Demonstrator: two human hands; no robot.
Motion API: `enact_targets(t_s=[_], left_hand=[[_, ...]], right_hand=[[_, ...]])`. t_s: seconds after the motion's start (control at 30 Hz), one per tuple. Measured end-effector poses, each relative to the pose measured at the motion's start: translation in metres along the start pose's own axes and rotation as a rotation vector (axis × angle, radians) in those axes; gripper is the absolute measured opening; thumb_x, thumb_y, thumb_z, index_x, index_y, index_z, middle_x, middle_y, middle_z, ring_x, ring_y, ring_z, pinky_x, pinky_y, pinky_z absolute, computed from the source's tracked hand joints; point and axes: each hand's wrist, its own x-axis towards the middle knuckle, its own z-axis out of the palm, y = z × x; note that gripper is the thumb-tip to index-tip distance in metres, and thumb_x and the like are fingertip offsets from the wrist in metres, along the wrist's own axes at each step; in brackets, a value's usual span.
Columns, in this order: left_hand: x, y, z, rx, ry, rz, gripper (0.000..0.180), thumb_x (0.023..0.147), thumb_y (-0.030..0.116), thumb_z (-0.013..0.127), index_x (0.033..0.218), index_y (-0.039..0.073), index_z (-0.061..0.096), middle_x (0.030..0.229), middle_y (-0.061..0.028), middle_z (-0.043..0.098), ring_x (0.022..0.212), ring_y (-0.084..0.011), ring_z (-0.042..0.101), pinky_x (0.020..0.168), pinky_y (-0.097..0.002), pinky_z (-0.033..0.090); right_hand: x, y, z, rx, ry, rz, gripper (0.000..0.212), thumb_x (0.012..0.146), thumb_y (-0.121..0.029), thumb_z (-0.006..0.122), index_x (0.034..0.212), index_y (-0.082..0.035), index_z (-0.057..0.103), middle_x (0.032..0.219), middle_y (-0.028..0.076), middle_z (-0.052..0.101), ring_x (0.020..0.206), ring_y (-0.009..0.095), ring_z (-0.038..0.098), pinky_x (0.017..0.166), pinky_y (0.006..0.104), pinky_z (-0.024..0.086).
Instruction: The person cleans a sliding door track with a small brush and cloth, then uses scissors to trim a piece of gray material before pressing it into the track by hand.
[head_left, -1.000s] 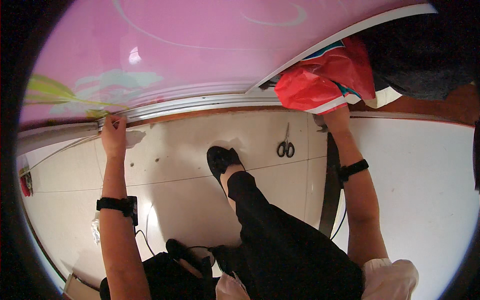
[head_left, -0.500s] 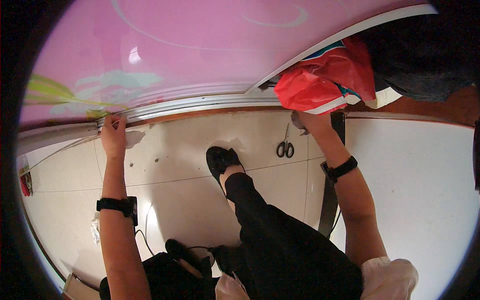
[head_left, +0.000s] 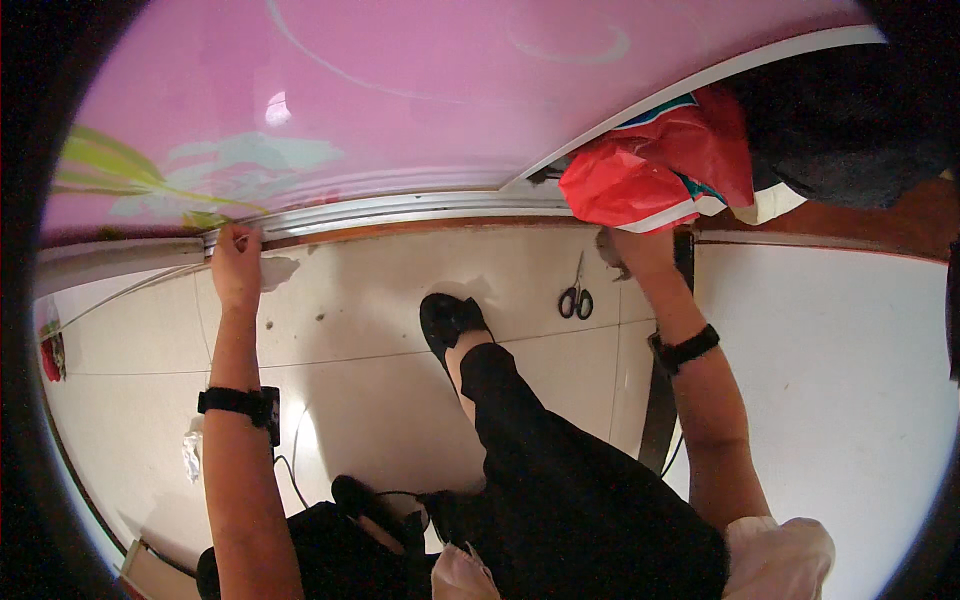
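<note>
My left hand (head_left: 237, 268) is at the left end of the silver sliding-door track (head_left: 390, 208), below the pink glossy door panel (head_left: 400, 110). Its fingers are curled together in a pinch against the track's edge; whatever is between them is too small to make out. My right hand (head_left: 645, 250) reaches in beneath a crumpled red plastic bag (head_left: 640, 180) at the track's right side. The bag covers most of its fingers, so their grip does not show. Beside that hand is a small greyish patch (head_left: 612, 250), unclear in kind. Black-handled scissors (head_left: 575, 302) lie on the floor nearby.
Dark fabric (head_left: 850, 120) fills the opening on the right. A white board-like surface (head_left: 820, 340) stands right of my arm. My black shoe (head_left: 450, 318) rests on the tiled floor (head_left: 370, 420). A thin white cord (head_left: 130, 293) runs at far left, near crumpled white plastic (head_left: 192, 452).
The whole view has shifted slightly, so things appear a little further right. Both hands keep about the same places by the track and the bag.
</note>
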Motion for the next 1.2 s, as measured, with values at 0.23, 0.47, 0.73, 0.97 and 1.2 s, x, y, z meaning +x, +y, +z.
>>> enact_targets(t_s=[0.23,0.47,0.73,0.97,1.2], left_hand=[[-0.002,0.0,-0.001,0.024,0.034,0.07,0.022,0.078,0.021,0.061,0.081,0.001,0.055,0.072,-0.0094,0.06,0.066,-0.019,0.059,0.062,-0.0308,0.045],[-0.003,0.003,0.002,-0.006,0.02,0.038,0.021,0.078,0.02,0.061,0.081,0.001,0.054,0.074,-0.0101,0.061,0.068,-0.0212,0.06,0.063,-0.032,0.046],[-0.002,0.005,0.001,-0.036,0.037,0.033,0.023,0.078,0.022,0.061,0.082,0.001,0.055,0.077,-0.0106,0.062,0.071,-0.0213,0.061,0.065,-0.0322,0.046],[-0.003,0.005,-0.002,0.021,0.026,0.038,0.022,0.078,0.022,0.061,0.081,0.0,0.055,0.076,-0.0119,0.061,0.07,-0.0223,0.06,0.066,-0.0321,0.046],[-0.006,0.013,-0.005,0.007,0.036,0.031,0.021,0.077,0.02,0.06,0.081,0.0,0.055,0.075,-0.0119,0.061,0.07,-0.0225,0.06,0.065,-0.0324,0.046]], right_hand=[[0.008,-0.044,0.021,0.221,0.127,-0.082,0.027,0.074,-0.017,0.058,0.099,-0.009,0.057,0.1,0.013,0.059,0.089,0.033,0.056,0.073,0.0407,0.048],[-0.009,-0.003,0.003,0.095,0.026,-0.048,0.02,0.077,-0.021,0.061,0.092,-0.008,0.058,0.089,0.01,0.062,0.081,0.029,0.058,0.071,0.0382,0.046],[0.001,-0.082,0.032,0.05,0.095,0.027,0.011,0.072,-0.018,0.06,0.078,-0.008,0.06,0.074,0.01,0.059,0.072,0.03,0.057,0.065,0.0396,0.045],[0.0,-0.079,0.009,0.25,0.081,0.055,0.011,0.072,-0.017,0.059,0.079,-0.009,0.06,0.072,0.01,0.059,0.069,0.028,0.057,0.062,0.039,0.045],[-0.002,-0.061,0.009,0.203,-0.061,0.208,0.018,0.073,-0.022,0.059,0.084,-0.008,0.059,0.075,0.008,0.06,0.073,0.027,0.058,0.063,0.0364,0.047]])
